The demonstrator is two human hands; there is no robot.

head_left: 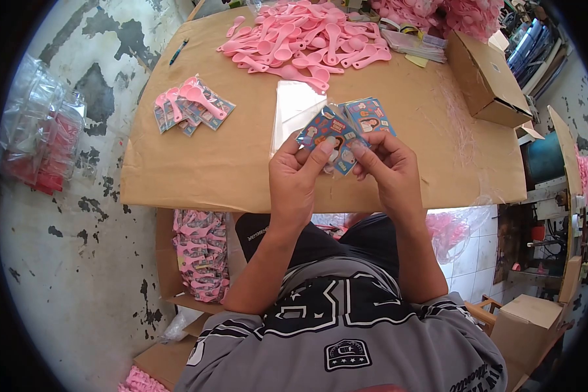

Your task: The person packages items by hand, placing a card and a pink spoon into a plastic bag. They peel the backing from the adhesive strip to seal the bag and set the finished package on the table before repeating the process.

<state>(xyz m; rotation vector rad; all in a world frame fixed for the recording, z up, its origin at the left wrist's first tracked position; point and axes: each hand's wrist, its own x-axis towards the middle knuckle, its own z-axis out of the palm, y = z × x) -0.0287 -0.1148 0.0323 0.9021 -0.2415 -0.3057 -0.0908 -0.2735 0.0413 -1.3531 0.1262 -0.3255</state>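
Between both hands, above the table's near half, is a blue printed card point(333, 138) with small cartoon figures, tilted. My left hand point(298, 171) pinches its left side with thumb and fingers. On its right side, my right hand point(388, 168) closes thumb and fingers at the edge, where clear plastic seems to show. Just behind lies a stack of similar cards point(371, 116). White and clear plastic sheets point(292, 108) lie beside it, partly behind my left hand. Farther left, pink spoons point(202, 99) rest on packed blue cards point(220, 119).
A large heap of pink spoons point(307, 39) covers the table's far side. A pen point(179, 52) lies at the far left. An open cardboard box point(487, 81) stands at the right edge of the paper-covered table point(241, 170). Below the table, a carton holds packed pink spoons point(201, 255).
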